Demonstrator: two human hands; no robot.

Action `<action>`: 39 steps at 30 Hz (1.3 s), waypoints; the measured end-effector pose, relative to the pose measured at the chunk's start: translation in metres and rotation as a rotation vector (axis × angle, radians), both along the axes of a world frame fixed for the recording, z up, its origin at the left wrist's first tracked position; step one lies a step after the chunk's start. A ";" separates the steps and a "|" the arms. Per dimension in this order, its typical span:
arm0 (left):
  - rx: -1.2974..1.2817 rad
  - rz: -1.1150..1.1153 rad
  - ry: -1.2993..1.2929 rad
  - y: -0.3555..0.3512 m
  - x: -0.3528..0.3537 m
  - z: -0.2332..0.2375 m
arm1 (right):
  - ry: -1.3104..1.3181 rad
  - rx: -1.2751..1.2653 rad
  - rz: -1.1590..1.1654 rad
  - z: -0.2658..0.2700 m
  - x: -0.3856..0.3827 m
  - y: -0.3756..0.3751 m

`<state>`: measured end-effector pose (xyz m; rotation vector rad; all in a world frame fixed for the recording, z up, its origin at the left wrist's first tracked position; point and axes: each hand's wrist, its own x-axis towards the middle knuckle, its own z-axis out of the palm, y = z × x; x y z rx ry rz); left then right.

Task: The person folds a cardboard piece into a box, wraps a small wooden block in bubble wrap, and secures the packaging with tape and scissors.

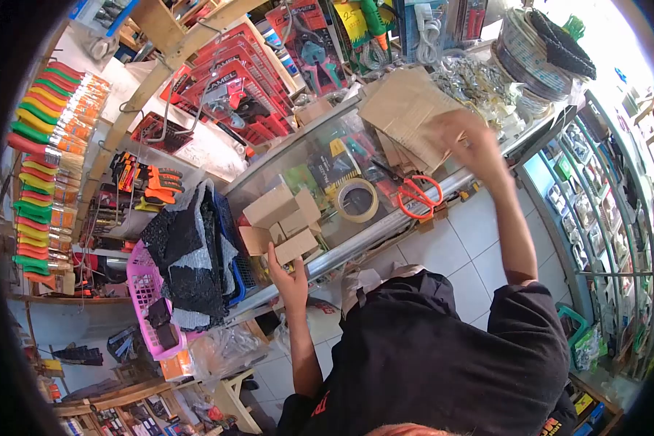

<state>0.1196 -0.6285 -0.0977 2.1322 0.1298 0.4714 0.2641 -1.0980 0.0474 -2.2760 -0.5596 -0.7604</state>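
Note:
My left hand [289, 282] grips the near side of a small open cardboard box [260, 242], thumb and fingers against its front flap. The box stands on the glass counter [327, 251] with its flaps spread upward. Over on the right, my right hand [471, 145] is smeared by motion above flat cardboard pieces [400, 109]; its fingers are too blurred to make out. Between the hands lie a roll of tape [356, 201] and scissors with orange handles [419, 197], their blades pointing toward the cardboard.
A pink basket [147, 291] and dark folded wrapping [189, 254] sit at the counter's left end. Paintbrushes [40, 174] hang at far left. Red-carded tools [232, 87] fill the back. Cable coils [534, 62] and bagged small parts [479, 83] occupy the right end.

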 end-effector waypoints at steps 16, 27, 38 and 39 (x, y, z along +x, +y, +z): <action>0.221 -0.942 -0.260 -0.213 0.081 0.134 | 0.199 0.138 -0.544 -0.020 -0.015 -0.159; 0.445 -1.060 -0.384 -0.398 0.244 0.143 | 0.101 0.130 -0.471 -0.032 0.011 -0.148; 0.586 -0.852 -0.496 -0.468 0.295 0.109 | -0.095 0.052 -0.540 -0.033 0.030 -0.150; 0.586 -0.868 -0.484 -0.466 0.296 0.115 | -0.139 0.022 -0.556 -0.033 0.030 -0.149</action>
